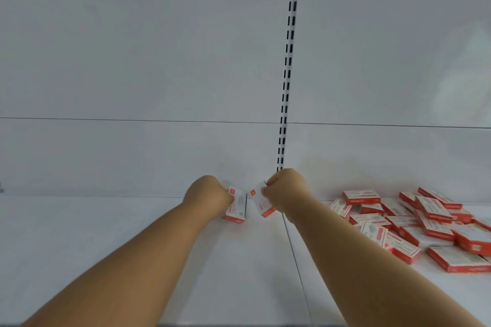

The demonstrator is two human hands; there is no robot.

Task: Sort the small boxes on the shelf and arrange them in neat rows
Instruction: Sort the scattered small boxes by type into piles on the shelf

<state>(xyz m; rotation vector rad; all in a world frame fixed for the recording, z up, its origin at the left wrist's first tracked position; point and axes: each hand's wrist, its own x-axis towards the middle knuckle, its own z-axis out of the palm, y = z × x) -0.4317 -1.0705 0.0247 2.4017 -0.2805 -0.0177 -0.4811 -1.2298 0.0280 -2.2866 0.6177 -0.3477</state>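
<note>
Red-and-white boxes: one in each hand, at the shelf's back; loose pile (414, 223) lies well right.
Left hand (208, 194): fingers curled round left box (236, 207).
Right hand (285, 192): pinches tilted right box (261, 203).
Risk: the tilted box may topple when released.
Surface: white shelf (106, 233), slotted upright (288, 61) behind.

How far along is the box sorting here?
Barely begun. No finished row shows yet. In hand: the left hand holds one box standing at the back of the shelf, and the right hand holds a second box beside it. Left: the jumbled pile on the right.
</note>
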